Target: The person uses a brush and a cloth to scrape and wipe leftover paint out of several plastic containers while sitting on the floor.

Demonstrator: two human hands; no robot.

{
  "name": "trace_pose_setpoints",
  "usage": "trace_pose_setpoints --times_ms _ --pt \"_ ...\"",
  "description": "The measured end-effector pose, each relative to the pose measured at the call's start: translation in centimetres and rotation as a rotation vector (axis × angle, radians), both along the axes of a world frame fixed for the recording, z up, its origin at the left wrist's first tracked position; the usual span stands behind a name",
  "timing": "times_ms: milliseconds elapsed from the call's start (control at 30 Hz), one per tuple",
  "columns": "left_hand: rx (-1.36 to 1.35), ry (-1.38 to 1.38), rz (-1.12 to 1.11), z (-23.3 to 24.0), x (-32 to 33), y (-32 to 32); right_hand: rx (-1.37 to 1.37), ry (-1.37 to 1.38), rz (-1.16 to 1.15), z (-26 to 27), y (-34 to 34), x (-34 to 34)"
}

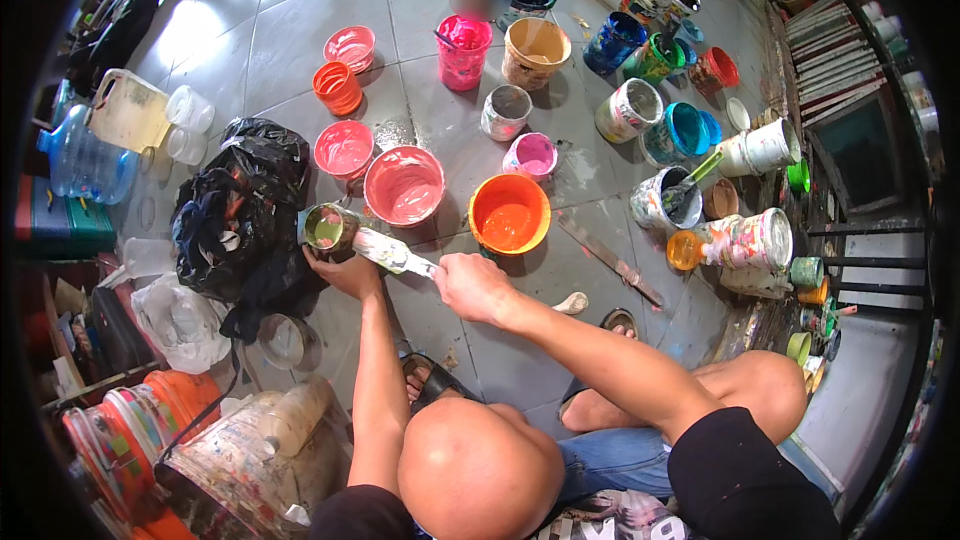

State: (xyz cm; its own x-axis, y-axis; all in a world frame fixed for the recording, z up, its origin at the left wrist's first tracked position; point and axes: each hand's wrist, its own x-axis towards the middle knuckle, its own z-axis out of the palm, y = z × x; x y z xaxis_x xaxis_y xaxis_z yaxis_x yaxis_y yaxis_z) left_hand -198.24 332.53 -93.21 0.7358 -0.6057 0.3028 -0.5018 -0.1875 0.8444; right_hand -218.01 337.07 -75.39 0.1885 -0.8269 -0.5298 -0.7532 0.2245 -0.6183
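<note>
My left hand (346, 271) grips a small paint-smeared cup (350, 227) near its base, with the mouth tilted up and greenish residue inside. In my right hand (474, 286) is the narrow end of a flat, paint-crusted spatula (386, 249). Its broad white end points left and meets or overlaps the cup's side; whether they touch, I cannot tell. Just beyond stands a tub of pink paint (405, 186), its inner wall streaked. To its right is a tub of bright orange paint (510, 214). A smaller pink-coated tub (344, 148) sits behind the cup.
A black plastic bag (240, 202) lies left of the cup. A paint-stained flat strip (609, 259) rests on the tiles at right. Several paint pots surround a grey pot with a green-handled brush (694, 176). A stained bucket (247, 457) stands by my left arm.
</note>
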Motion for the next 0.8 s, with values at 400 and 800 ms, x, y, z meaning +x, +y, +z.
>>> trace_pose_setpoints --times_ms 400,800 --pt "-0.006 0.046 -0.025 1.7 -1.0 0.1 -0.572 -0.185 -0.108 -2.1 -0.7 4.4" --pt "-0.018 0.040 -0.025 0.8 -1.1 0.3 -0.410 0.160 0.091 -4.7 3.4 1.8"
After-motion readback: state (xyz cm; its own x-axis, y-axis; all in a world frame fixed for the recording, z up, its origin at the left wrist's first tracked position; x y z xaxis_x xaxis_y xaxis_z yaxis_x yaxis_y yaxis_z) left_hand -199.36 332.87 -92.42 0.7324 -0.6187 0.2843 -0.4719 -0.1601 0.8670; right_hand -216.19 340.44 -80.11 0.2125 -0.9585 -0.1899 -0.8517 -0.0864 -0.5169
